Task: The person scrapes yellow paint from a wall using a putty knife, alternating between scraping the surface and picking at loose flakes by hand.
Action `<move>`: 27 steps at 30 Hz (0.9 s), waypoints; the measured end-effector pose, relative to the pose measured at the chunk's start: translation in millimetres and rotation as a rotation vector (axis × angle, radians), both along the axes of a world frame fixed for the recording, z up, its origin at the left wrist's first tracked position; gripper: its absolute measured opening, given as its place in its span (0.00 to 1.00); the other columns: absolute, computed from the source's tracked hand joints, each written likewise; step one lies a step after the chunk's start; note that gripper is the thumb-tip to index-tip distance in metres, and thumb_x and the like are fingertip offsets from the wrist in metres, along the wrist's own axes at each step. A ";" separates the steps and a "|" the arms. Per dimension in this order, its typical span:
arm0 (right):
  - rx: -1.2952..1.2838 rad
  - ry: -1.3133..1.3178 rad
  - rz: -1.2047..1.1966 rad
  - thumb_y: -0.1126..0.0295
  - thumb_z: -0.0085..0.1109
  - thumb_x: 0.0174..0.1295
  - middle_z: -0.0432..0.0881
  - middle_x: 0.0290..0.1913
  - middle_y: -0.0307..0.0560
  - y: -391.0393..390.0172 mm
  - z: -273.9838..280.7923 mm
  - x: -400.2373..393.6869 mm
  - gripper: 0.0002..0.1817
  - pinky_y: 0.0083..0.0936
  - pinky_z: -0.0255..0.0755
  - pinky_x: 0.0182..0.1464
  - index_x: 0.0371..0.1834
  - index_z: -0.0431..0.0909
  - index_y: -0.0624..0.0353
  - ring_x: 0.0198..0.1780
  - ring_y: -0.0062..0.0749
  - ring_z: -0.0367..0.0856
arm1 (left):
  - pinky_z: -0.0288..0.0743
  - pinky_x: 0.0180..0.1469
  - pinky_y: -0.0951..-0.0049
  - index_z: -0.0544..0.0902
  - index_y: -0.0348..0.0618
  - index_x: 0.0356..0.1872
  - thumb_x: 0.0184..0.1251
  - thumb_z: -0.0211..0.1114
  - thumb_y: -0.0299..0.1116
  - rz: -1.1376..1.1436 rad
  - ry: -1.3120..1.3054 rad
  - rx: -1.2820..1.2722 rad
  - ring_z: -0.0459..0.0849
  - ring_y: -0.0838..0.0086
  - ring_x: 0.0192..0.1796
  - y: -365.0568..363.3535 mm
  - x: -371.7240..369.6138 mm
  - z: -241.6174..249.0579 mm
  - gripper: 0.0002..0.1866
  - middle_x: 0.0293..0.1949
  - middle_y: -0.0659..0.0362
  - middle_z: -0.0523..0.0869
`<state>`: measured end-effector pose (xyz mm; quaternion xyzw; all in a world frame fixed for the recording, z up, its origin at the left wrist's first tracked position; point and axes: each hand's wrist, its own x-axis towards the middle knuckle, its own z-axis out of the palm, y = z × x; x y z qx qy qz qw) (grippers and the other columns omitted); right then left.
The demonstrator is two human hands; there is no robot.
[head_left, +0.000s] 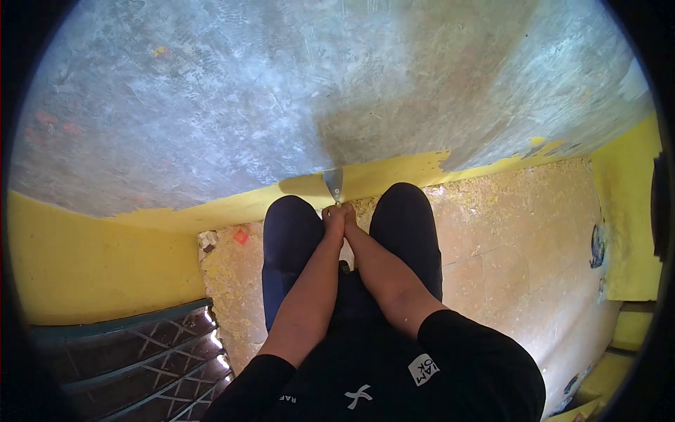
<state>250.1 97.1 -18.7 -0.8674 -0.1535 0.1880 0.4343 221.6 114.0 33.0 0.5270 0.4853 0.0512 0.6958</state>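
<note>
Both of my hands are clasped together on the handle of a metal scraper. My left hand and my right hand press side by side low between my knees. The scraper's flat blade points up against the yellow painted band at the base of a wall. Above that band the wall is scraped down to grey with only specks of colour left. My forearms run from the black sleeves toward the blade, and the scraper handle is hidden inside my fingers.
The tiled floor is strewn with yellow paint flakes. A dark metal grille lies at lower left beside a yellow wall section. More yellow wall stands at the right. My legs in dark trousers flank the hands.
</note>
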 end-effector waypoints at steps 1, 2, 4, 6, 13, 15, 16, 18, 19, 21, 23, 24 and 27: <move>-0.027 -0.070 0.039 0.56 0.52 0.66 0.80 0.33 0.48 2.5 5.6 1.5 0.17 0.38 0.72 0.40 0.36 0.76 0.61 0.36 0.38 0.79 | 0.71 0.59 0.59 0.68 0.37 0.60 0.44 0.75 0.39 0.034 0.017 0.010 0.77 0.57 0.56 -1.6 -0.5 3.1 0.39 0.54 0.46 0.76; -0.052 -0.140 0.077 0.55 0.51 0.66 0.80 0.33 0.47 0.4 10.2 -0.4 0.17 0.38 0.72 0.41 0.37 0.77 0.61 0.36 0.37 0.79 | 0.70 0.59 0.60 0.68 0.37 0.59 0.44 0.75 0.39 0.068 0.034 0.020 0.76 0.57 0.56 -2.4 1.4 6.2 0.39 0.53 0.46 0.75; -0.106 -0.271 0.152 0.55 0.50 0.68 0.80 0.34 0.47 2.3 20.5 -3.0 0.18 0.37 0.72 0.43 0.38 0.77 0.61 0.38 0.37 0.78 | 0.70 0.59 0.60 0.68 0.36 0.57 0.43 0.75 0.38 0.157 0.035 0.112 0.76 0.57 0.55 -4.9 11.6 -12.7 0.38 0.52 0.46 0.75; -0.162 -0.390 0.229 0.54 0.48 0.69 0.79 0.34 0.46 7.3 29.3 5.3 0.19 0.37 0.71 0.46 0.40 0.77 0.61 0.39 0.36 0.78 | 0.69 0.59 0.60 0.68 0.35 0.55 0.42 0.75 0.37 0.248 0.048 0.202 0.76 0.57 0.54 -0.7 12.4 -30.8 0.37 0.51 0.45 0.75; -0.366 -0.809 0.512 0.52 0.42 0.74 0.79 0.37 0.44 -4.3 45.2 -23.1 0.22 0.35 0.70 0.54 0.45 0.78 0.60 0.44 0.33 0.77 | 0.71 0.56 0.57 0.64 0.33 0.53 0.43 0.75 0.37 0.089 -0.013 0.438 0.78 0.52 0.52 -5.5 -10.8 22.5 0.38 0.49 0.41 0.76; -0.399 -0.864 0.558 0.52 0.41 0.75 0.79 0.37 0.44 -5.9 48.9 -30.6 0.22 0.35 0.70 0.55 0.45 0.78 0.59 0.45 0.33 0.76 | 0.73 0.54 0.55 0.64 0.33 0.55 0.45 0.75 0.38 -0.014 0.013 0.520 0.79 0.48 0.51 -3.7 -16.5 39.1 0.38 0.48 0.40 0.76; -0.367 -0.786 0.542 0.53 0.42 0.74 0.79 0.37 0.45 -8.7 53.7 -7.5 0.22 0.35 0.70 0.53 0.44 0.78 0.60 0.44 0.33 0.76 | 0.72 0.56 0.54 0.63 0.33 0.57 0.47 0.75 0.41 -0.110 0.081 0.601 0.78 0.47 0.53 -1.6 -17.5 45.9 0.39 0.49 0.39 0.77; -0.311 -0.627 0.506 0.54 0.44 0.72 0.79 0.36 0.46 -8.6 57.0 -17.3 0.20 0.35 0.69 0.50 0.43 0.78 0.61 0.41 0.34 0.77 | 0.72 0.57 0.54 0.63 0.34 0.58 0.49 0.75 0.43 -0.205 0.150 0.671 0.78 0.46 0.54 0.9 -20.4 60.6 0.41 0.49 0.38 0.77; -0.286 -0.544 0.484 0.54 0.45 0.71 0.79 0.35 0.47 -15.0 59.2 -9.9 0.20 0.35 0.69 0.48 0.42 0.77 0.61 0.40 0.34 0.77 | 0.72 0.57 0.53 0.63 0.34 0.59 0.49 0.75 0.44 -0.252 0.143 0.711 0.78 0.45 0.54 1.1 -22.5 65.4 0.42 0.49 0.38 0.77; -0.239 -0.382 0.433 0.55 0.47 0.70 0.79 0.34 0.48 -0.3 64.8 -2.8 0.19 0.35 0.69 0.44 0.40 0.77 0.62 0.37 0.35 0.77 | 0.74 0.55 0.51 0.65 0.41 0.62 0.49 0.75 0.47 -0.326 0.138 0.775 0.78 0.43 0.54 2.2 -24.0 72.0 0.41 0.51 0.38 0.77; -0.186 -0.221 0.372 0.57 0.49 0.68 0.80 0.33 0.50 -6.5 68.4 -11.7 0.18 0.36 0.69 0.40 0.38 0.77 0.63 0.34 0.35 0.77 | 0.74 0.54 0.51 0.66 0.45 0.63 0.49 0.74 0.48 -0.370 0.138 0.811 0.78 0.43 0.54 4.0 -27.6 75.1 0.40 0.50 0.38 0.78; -0.157 -0.139 0.343 0.57 0.50 0.67 0.80 0.32 0.50 -1.4 70.3 -13.4 0.17 0.36 0.68 0.38 0.37 0.77 0.63 0.33 0.35 0.77 | 0.75 0.54 0.50 0.68 0.49 0.63 0.49 0.74 0.50 -0.407 0.142 0.852 0.78 0.43 0.54 5.1 -30.0 81.6 0.40 0.50 0.38 0.78; -0.071 0.108 0.265 0.59 0.54 0.65 0.80 0.31 0.52 -3.5 74.6 -19.3 0.16 0.36 0.68 0.32 0.34 0.76 0.64 0.29 0.36 0.78 | 0.76 0.52 0.50 0.69 0.54 0.64 0.49 0.73 0.52 -0.473 0.196 0.929 0.79 0.44 0.53 8.0 -33.2 93.3 0.39 0.49 0.39 0.78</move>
